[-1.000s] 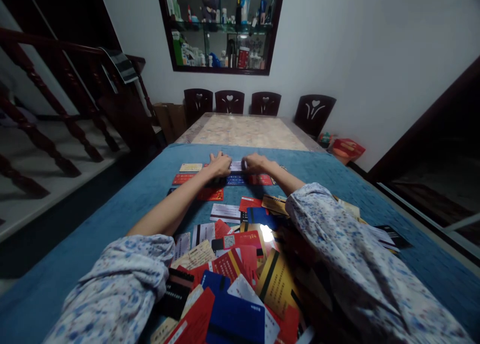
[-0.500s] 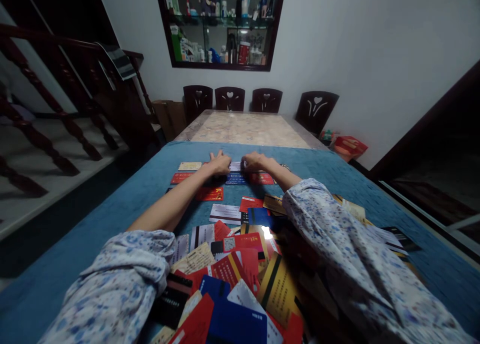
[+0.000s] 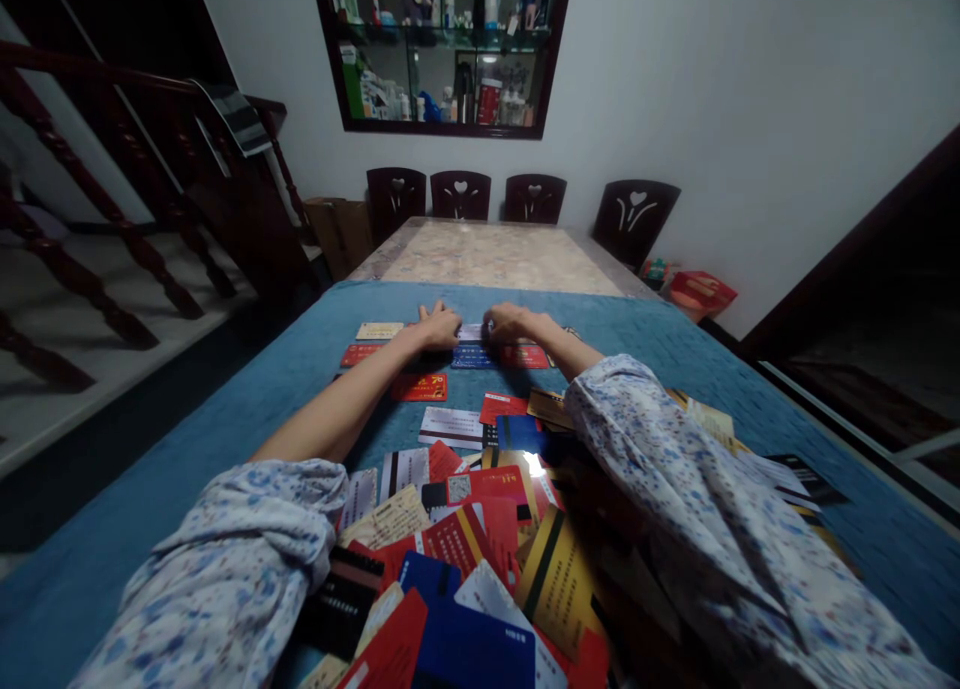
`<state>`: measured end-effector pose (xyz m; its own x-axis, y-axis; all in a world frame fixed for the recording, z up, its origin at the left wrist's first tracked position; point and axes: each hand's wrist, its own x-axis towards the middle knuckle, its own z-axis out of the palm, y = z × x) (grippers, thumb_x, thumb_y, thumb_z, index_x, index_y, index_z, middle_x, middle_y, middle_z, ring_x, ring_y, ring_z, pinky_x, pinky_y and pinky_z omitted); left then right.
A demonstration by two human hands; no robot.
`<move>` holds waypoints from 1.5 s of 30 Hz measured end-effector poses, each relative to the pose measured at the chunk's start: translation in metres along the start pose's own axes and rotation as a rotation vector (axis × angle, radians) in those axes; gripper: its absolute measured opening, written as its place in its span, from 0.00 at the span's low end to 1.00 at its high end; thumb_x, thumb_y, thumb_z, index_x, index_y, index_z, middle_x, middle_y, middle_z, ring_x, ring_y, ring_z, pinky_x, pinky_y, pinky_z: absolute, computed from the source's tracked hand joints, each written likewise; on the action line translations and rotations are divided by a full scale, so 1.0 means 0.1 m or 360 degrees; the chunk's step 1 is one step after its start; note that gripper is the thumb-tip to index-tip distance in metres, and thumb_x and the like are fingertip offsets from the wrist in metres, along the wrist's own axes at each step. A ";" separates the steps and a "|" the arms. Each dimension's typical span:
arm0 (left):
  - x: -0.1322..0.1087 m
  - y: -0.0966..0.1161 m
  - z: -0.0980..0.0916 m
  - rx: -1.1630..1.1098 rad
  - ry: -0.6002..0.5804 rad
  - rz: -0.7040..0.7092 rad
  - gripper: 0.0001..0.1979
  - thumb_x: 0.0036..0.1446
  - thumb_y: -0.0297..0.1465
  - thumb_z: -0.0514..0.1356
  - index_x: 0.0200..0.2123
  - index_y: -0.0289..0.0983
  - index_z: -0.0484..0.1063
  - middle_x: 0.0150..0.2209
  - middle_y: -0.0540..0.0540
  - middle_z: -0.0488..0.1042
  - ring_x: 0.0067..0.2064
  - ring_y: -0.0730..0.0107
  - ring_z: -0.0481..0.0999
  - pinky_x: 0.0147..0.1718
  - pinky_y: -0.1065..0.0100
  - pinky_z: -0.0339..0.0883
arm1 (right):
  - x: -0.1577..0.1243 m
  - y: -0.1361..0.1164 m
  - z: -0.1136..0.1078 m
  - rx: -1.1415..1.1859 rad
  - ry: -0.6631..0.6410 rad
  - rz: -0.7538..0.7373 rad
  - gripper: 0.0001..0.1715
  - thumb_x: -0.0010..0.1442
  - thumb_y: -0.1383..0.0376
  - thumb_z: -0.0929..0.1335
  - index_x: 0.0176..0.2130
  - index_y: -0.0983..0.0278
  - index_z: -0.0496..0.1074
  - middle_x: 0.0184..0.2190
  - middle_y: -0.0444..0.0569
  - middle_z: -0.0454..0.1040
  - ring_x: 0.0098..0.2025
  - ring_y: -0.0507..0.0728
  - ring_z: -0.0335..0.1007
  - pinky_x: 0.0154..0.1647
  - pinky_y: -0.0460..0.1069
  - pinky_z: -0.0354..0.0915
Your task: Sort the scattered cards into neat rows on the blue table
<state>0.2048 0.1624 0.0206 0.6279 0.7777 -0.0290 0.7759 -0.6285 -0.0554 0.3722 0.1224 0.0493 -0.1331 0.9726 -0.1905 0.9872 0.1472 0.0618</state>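
In the far row of the laid-out cards, a white card [image 3: 472, 334] lies between my two hands. My left hand [image 3: 438, 327] is at its left end, fingers bent and fingertips on the card's edge. At the opposite end my right hand [image 3: 510, 323] has its fingers curled down on the card; the fingertips are partly hidden. Just nearer are a blue card [image 3: 471, 357] and a red card [image 3: 524, 356]. A pale yellow card [image 3: 379, 331] and another red card [image 3: 360, 355] lie left of my left hand. An orange-red card [image 3: 420, 387] is under my left forearm's line.
A loose heap of overlapping cards [image 3: 465, 539] spreads between my forearms. More cards [image 3: 787, 479] lie past my right sleeve. Blue cloth [image 3: 247, 419] covers the near part of the table, with a bare stone-patterned top [image 3: 495, 254] beyond. Dark chairs [image 3: 459, 197] stand behind.
Both hands stay at the white card with almost no movement. The view has shifted very slightly; the cards lie as before.
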 end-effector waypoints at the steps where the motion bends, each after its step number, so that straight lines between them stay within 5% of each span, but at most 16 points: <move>1: 0.00 0.00 0.00 0.0005 -0.0006 0.0003 0.12 0.51 0.27 0.57 0.39 0.38 0.76 0.52 0.36 0.72 0.60 0.42 0.60 0.53 0.37 0.59 | 0.00 0.00 0.00 0.0004 -0.0001 -0.0005 0.27 0.53 0.63 0.74 0.53 0.61 0.78 0.51 0.56 0.80 0.52 0.63 0.76 0.47 0.48 0.70; 12: -0.04 -0.03 0.00 -0.0034 0.0019 0.0042 0.15 0.48 0.26 0.57 0.40 0.40 0.76 0.52 0.37 0.72 0.60 0.42 0.59 0.53 0.39 0.58 | -0.01 0.02 0.02 -0.0022 -0.0002 -0.0038 0.24 0.57 0.66 0.70 0.54 0.61 0.77 0.53 0.56 0.78 0.54 0.62 0.75 0.48 0.48 0.69; 24: -0.30 0.02 -0.10 -0.0055 0.0197 0.0078 0.21 0.54 0.26 0.55 0.51 0.40 0.74 0.57 0.37 0.70 0.62 0.44 0.59 0.53 0.44 0.57 | -0.16 0.06 -0.04 0.0046 0.0084 -0.0029 0.35 0.57 0.67 0.70 0.63 0.61 0.69 0.54 0.54 0.78 0.56 0.60 0.73 0.51 0.48 0.67; 45: -0.95 0.28 -0.11 -0.0168 0.0481 0.0292 0.17 0.56 0.26 0.58 0.49 0.38 0.77 0.55 0.37 0.73 0.60 0.43 0.62 0.53 0.42 0.56 | -0.98 -0.22 -0.05 -0.0055 0.0297 -0.0215 0.20 0.60 0.67 0.67 0.50 0.56 0.79 0.47 0.47 0.81 0.49 0.58 0.75 0.42 0.46 0.64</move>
<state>0.1678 0.0708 0.0324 0.7348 0.6231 0.2679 0.6408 -0.7673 0.0270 0.3630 0.0249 0.0715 -0.2809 0.9596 -0.0148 0.9561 0.2811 0.0825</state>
